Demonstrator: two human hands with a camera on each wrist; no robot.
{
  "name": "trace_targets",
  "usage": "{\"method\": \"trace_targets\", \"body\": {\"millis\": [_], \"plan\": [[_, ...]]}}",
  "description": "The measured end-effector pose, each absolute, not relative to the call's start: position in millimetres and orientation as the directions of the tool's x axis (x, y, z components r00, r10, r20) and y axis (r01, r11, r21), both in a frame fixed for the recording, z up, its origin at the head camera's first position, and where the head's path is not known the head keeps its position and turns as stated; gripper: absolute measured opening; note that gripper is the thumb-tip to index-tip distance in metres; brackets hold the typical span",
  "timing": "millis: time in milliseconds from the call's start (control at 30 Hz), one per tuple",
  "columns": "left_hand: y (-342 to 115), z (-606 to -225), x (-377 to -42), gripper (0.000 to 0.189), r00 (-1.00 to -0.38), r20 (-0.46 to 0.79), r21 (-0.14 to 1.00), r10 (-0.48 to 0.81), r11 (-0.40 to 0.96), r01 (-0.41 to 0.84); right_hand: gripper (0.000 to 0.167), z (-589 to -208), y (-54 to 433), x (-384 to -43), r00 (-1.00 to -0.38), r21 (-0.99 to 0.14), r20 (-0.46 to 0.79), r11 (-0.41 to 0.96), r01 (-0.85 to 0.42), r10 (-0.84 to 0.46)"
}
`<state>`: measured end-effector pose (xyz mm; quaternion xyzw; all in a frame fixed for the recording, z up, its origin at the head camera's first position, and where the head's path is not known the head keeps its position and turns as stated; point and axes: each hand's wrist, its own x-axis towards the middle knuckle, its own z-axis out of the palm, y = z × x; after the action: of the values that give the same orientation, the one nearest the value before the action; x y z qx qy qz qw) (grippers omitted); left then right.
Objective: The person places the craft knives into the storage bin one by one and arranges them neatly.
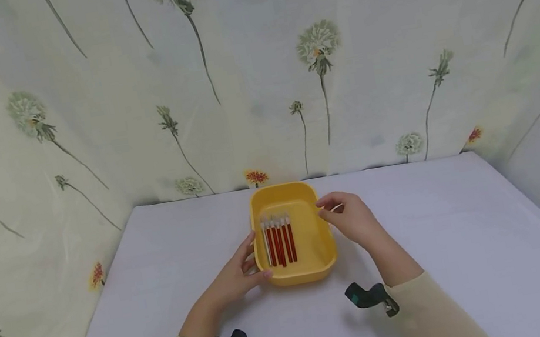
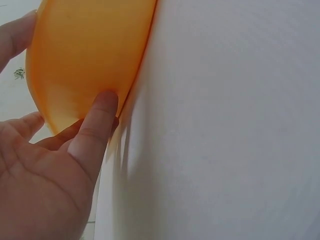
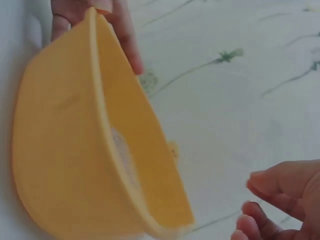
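Observation:
A yellow plastic bin [image 1: 309, 245] lies on the white table, its inside facing up in the head view. In its left half several slim dark-red sticks with whitish tips [image 1: 281, 244] lie side by side in a row, the leftmost one pale along its side. My left hand [image 1: 231, 276] holds the bin at its near left corner, fingers along the left wall and thumb by the front rim. My right hand [image 1: 355, 217] hovers by the bin's right rim, fingers loosely bent, thumb and forefinger near each other with nothing between them.
The white tablecloth [image 1: 473, 230] spreads around the bin. Behind and beside the table hangs a pale cloth with dandelion prints [image 1: 254, 75]. Black wrist cameras [image 1: 372, 297] sit at both sleeve cuffs, close above the table.

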<state>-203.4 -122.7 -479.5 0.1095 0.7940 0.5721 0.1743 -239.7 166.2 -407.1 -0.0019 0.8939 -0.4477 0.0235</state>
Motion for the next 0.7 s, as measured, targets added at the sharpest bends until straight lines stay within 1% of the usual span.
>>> {"method": "trace_targets", "body": {"millis": [100,333,567,700], "plan": [[-123,-479,-203,0.098,-0.916,-0.156,0.944,0.369,0.330,-0.028,0.026,-404,179,-237,-0.998,-0.788,-0.065,0.614,0.046,-0.009],[-124,-480,-203,0.098,-0.914,-0.156,0.945,0.374,0.327,-0.028,0.028,-402,206,-231,-0.996,-0.748,-0.084,0.661,0.055,-0.012],[-124,-481,-204,0.098,-0.912,-0.167,0.945,0.375,0.326,-0.040,0.033,-414,227,-229,-0.984,-0.699,-0.174,0.708,0.103,-0.029],[-124,-481,-205,0.099,-0.913,-0.172,0.941,0.371,0.336,-0.041,0.033,-424,239,-229,-0.981,-0.689,-0.189,0.716,0.111,-0.030]]}}
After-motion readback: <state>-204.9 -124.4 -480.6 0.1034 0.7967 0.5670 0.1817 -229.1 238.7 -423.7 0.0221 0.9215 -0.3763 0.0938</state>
